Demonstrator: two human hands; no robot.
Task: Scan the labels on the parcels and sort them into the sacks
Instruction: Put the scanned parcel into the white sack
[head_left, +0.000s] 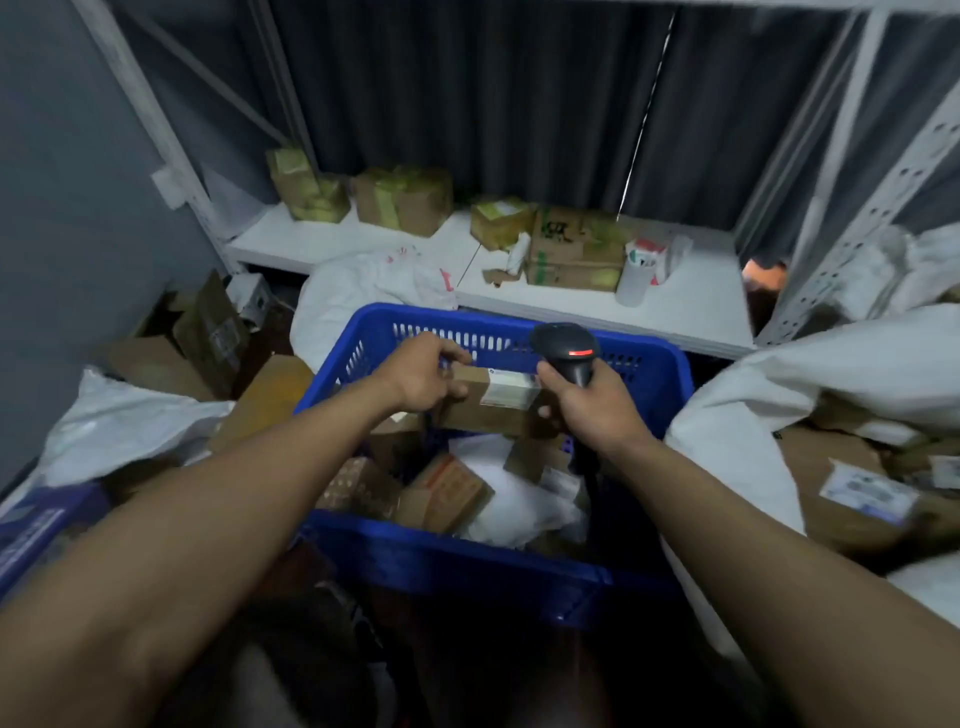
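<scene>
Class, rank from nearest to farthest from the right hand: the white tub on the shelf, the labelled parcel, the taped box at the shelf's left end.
1. Labelled parcel: just left of the right hand, which holds the scanner.
2. White tub: on the shelf beyond the basket.
3. Taped box: the shelf's far left end.

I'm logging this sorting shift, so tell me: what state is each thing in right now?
blue basket: holds loose parcels.
held parcel: above the blue basket, label facing up.
left hand: grips the held parcel.
scanner: red light on, near the label.
right hand: grips the scanner.
right sack: open, labelled box inside.
</scene>
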